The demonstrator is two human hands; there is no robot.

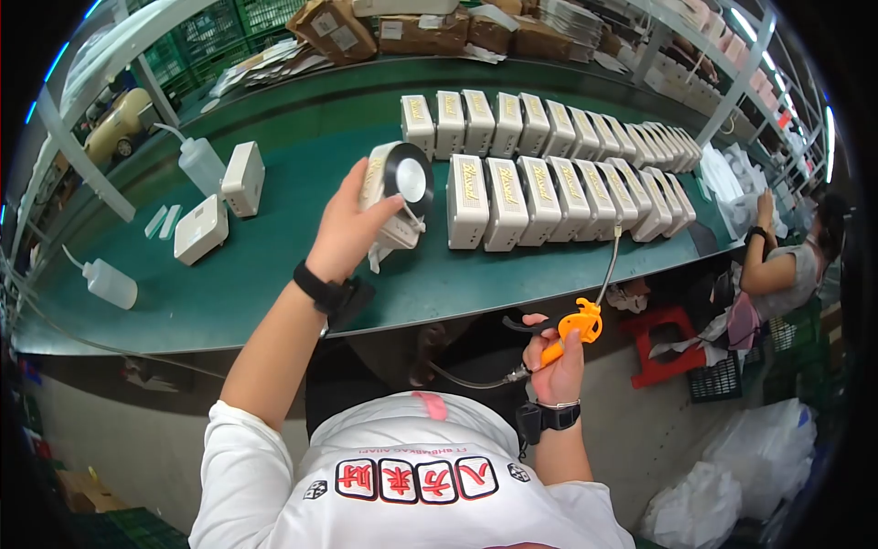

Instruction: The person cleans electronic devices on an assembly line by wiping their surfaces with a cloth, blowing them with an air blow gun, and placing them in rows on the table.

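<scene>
My left hand (346, 227) is closed around a white box-shaped device (373, 183) with gold lettering, holding it tilted above the green table. A round black-rimmed disc with a pale centre (409, 180) shows on its side, and a crumpled white scrap hangs below it. In my right hand (554, 366) is an orange air blow gun (580, 322) with a black lever, a hose joined to its lower end. Its thin metal nozzle points up toward the front row of matching white devices (505, 206); I cannot tell whether it touches them.
Behind stands a second row of devices (505, 123). To the left are two squeeze bottles (201, 166), (112, 284) and two plain white boxes (242, 178), (201, 229). A co-worker (777, 270) sits at the right, near a red stool (660, 348). Cardboard boxes (422, 35) line the back shelf.
</scene>
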